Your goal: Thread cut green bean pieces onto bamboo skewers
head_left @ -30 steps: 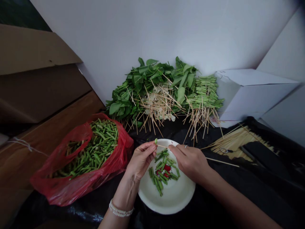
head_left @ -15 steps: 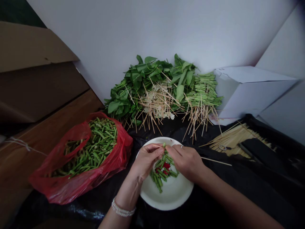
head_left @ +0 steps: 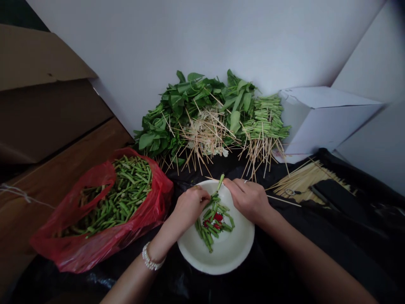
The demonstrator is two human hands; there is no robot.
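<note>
A white bowl [head_left: 230, 257] sits on black plastic sheeting and holds several cut green bean pieces [head_left: 211, 221] over a red mark. My right hand [head_left: 248, 198] pinches a thin bamboo skewer [head_left: 283, 201] at the bowl's far rim; a green bean piece [head_left: 220, 181] is threaded on its tip and sticks up past my fingers. My left hand [head_left: 190, 204], with a pearl bracelet on the wrist, reaches down into the bowl, fingers curled onto the bean pieces.
A red plastic bag [head_left: 104, 219] full of cut beans lies at the left. Skewered greens [head_left: 190, 114] and skewered beans [head_left: 265, 122] are piled against the wall. Loose skewers [head_left: 300, 179] and a white box [head_left: 322, 118] are at the right, cardboard [head_left: 44, 93] at the left.
The bean piece went from my left fingers onto the skewer in my right hand. My left hand then dropped into the bowl onto the bean pieces. The view shifted slightly.
</note>
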